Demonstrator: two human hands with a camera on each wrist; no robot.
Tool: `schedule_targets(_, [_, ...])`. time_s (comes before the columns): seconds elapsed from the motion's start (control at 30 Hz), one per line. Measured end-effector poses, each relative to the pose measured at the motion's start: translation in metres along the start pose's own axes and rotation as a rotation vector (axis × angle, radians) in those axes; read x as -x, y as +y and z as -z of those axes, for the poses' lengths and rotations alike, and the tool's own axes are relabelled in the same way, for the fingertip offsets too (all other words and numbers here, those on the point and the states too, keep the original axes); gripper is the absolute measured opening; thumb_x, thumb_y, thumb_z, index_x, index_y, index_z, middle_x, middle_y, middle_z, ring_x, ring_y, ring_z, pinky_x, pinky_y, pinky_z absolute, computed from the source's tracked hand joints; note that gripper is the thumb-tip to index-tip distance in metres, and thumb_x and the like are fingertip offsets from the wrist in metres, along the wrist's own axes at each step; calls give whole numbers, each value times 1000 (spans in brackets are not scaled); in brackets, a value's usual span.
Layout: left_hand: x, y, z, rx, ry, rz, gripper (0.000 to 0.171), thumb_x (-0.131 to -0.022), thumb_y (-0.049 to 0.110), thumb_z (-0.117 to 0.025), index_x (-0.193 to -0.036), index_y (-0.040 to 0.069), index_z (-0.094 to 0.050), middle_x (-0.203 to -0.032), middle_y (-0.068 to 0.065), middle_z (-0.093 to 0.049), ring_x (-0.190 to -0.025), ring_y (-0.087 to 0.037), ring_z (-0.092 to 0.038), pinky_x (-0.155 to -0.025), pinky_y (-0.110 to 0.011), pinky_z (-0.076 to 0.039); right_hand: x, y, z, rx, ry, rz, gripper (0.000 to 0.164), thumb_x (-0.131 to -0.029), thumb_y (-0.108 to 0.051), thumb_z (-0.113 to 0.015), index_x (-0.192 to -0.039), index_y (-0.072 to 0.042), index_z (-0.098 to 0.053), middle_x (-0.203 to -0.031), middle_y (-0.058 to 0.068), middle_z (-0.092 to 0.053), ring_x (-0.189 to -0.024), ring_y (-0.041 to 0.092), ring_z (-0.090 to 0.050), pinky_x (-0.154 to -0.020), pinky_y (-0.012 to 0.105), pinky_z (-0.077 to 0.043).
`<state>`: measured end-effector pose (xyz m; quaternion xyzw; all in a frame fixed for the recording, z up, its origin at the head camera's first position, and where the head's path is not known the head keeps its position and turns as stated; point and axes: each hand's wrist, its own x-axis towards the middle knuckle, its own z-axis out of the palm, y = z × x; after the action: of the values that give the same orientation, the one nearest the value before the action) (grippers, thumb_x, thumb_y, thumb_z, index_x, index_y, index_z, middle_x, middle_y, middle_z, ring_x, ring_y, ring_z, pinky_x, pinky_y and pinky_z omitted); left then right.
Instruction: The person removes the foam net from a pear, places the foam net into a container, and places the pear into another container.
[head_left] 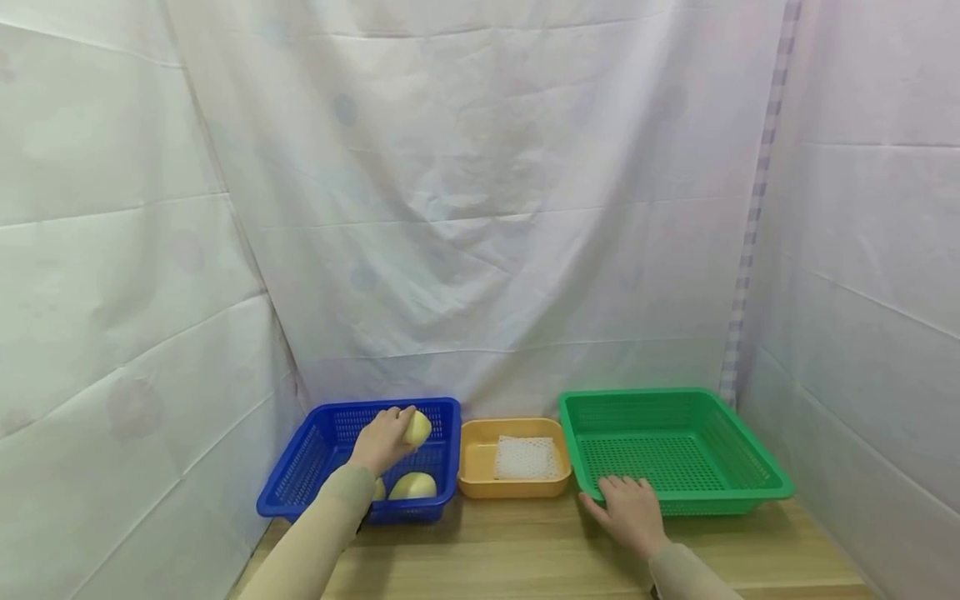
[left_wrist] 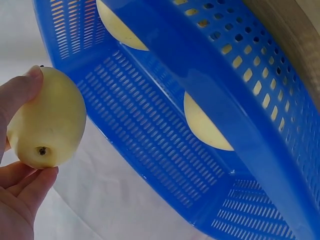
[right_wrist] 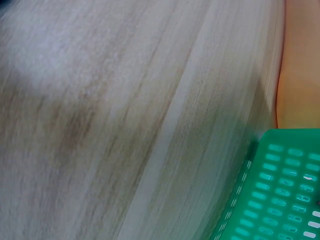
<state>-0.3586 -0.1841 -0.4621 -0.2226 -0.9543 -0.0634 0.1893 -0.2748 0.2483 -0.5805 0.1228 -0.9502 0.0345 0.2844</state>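
Note:
Above the blue basket (head_left: 300,483), my left hand (head_left: 384,442) pinches a pale yellow pear (head_left: 417,428) between thumb and fingertips. The left wrist view shows this pear (left_wrist: 52,120) whole, its dark-centred blossom end towards the camera. Inside the basket lies another pear (head_left: 413,485); one more is mostly hidden by the left forearm. My right hand (head_left: 632,514) rests at the near left rim of the green basket (head_left: 750,493), fingers relaxed over the edge and holding nothing. The right wrist view shows part of the green basket (right_wrist: 280,185) but not the hand.
Between the baskets stands a small orange tray (head_left: 477,489) with white foam netting (head_left: 527,458) in it. All three containers stand on a wooden table (head_left: 495,550). White cloth (head_left: 480,208) hangs behind and at both sides.

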Motion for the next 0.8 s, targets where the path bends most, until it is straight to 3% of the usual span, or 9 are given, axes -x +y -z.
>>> schedule_targets(0.43, [-7, -1, -7, 54, -83, 144, 72, -75, 26, -84, -135, 3, -53, -110, -19, -61, -100, -36, -60, -76, -50, -52, 0, -2, 1, 0, -23, -8, 41, -87, -53, -64, -91, -12, -70, -89, 6, -70, -80, 30, -66, -75, 53, -50])
schedule_targets(0.8, [-10, -7, -16, 66, -126, 203, 72, -75, 27, -84, -134, 0, -53, -108, -22, -62, -96, -38, -60, -74, -51, -52, 0, -1, 3, 3, -4, -5, 40, -86, -51, -66, -90, -12, -69, -88, 7, -70, -78, 29, -65, -72, 51, -50])
